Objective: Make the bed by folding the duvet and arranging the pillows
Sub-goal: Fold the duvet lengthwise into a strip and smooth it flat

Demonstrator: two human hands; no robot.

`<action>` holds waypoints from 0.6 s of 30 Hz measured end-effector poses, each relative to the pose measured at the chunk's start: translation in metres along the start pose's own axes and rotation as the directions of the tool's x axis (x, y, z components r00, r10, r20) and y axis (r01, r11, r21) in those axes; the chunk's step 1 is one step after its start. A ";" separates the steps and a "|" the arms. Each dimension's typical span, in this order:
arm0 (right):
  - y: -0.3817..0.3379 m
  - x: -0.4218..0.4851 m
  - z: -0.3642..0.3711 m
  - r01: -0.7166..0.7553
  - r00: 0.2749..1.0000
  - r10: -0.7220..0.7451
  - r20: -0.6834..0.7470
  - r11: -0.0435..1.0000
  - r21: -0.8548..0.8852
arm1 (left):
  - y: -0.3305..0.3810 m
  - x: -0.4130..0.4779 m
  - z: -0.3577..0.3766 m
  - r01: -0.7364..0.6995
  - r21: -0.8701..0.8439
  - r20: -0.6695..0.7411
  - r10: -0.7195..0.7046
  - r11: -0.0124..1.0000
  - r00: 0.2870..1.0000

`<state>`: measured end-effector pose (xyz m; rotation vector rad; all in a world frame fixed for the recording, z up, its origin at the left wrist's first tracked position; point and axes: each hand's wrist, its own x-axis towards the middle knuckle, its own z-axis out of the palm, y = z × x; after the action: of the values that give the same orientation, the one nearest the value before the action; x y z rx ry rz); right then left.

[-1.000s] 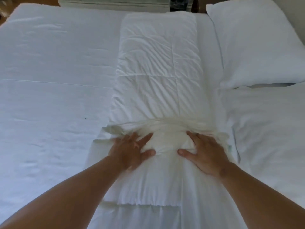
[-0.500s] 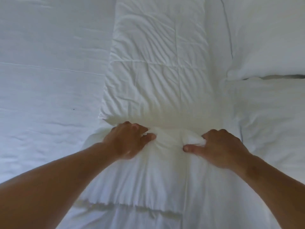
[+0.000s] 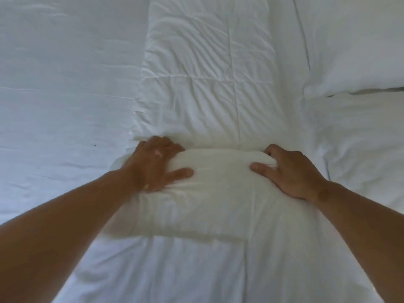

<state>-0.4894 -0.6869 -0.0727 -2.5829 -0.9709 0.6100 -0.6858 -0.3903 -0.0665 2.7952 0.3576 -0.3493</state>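
A white quilted duvet [image 3: 207, 84], folded into a long strip, runs down the middle of the bed away from me. Its near end is turned over into a thick fold [image 3: 218, 189]. My left hand [image 3: 155, 165] grips the left side of that fold, fingers curled over its far edge and thumb on top. My right hand [image 3: 290, 171] grips the right side the same way. A white pillow [image 3: 354, 44] lies at the upper right, beside the duvet strip and apart from both hands.
The white bed sheet [image 3: 61, 95] spreads flat to the left of the duvet. More white bedding [image 3: 360, 138] lies at the right under the pillow's near edge.
Both hands went from lying flat on the duvet's bunched near end to curling round it. The fold has grown thicker and rolled a little farther up the strip. The view moved closer.
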 end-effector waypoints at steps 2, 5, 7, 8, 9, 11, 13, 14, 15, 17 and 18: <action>-0.005 -0.005 -0.007 0.063 0.997 -0.064 -0.035 0.998 -0.024 | -0.002 -0.027 -0.017 0.013 0.146 0.075 -0.025 0.989 0.997; -0.012 -0.009 -0.012 0.062 0.997 -0.064 -0.043 0.996 -0.059 | 0.004 -0.050 -0.020 0.014 0.274 0.013 -0.019 0.962 1.000; -0.018 -0.008 -0.020 0.032 0.998 -0.035 -0.042 0.997 -0.067 | 0.002 -0.042 -0.033 -0.013 0.305 -0.034 0.024 0.952 0.999; -0.020 -0.004 -0.027 0.001 0.999 -0.004 -0.049 0.998 -0.063 | -0.005 -0.031 -0.042 0.002 0.306 -0.055 0.016 0.952 0.998; -0.021 0.001 -0.032 -0.033 0.998 0.030 -0.053 0.997 -0.067 | -0.011 -0.018 -0.049 0.034 0.296 -0.069 -0.014 0.955 0.997; -0.019 0.013 -0.033 -0.087 0.996 0.083 -0.035 0.988 -0.128 | -0.021 0.002 -0.046 0.124 0.286 -0.060 -0.112 0.950 0.992; -0.014 0.023 -0.018 -0.137 0.990 0.139 -0.003 0.974 -0.181 | -0.025 0.012 -0.020 0.163 0.252 -0.040 -0.158 0.954 0.987; -0.009 0.028 -0.005 -0.154 0.988 0.157 -0.001 0.971 -0.185 | -0.026 0.014 -0.004 0.180 0.212 -0.046 -0.174 0.961 0.984; -0.004 0.031 0.005 -0.159 0.987 0.160 -0.009 0.971 -0.177 | -0.028 0.016 0.009 0.190 0.175 -0.054 -0.183 0.966 0.982; 0.004 0.037 0.017 -0.156 0.987 0.159 0.005 0.972 -0.173 | -0.034 0.021 0.024 0.198 0.106 -0.045 -0.195 0.974 0.980; 0.003 0.040 0.020 -0.152 0.986 0.161 0.035 0.970 -0.189 | -0.037 0.024 0.026 0.211 0.087 -0.016 -0.211 0.974 0.977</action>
<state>-0.4698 -0.6594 -0.1022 -2.8436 -0.8827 0.6560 -0.6790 -0.3600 -0.1063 2.8505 0.6592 -0.4126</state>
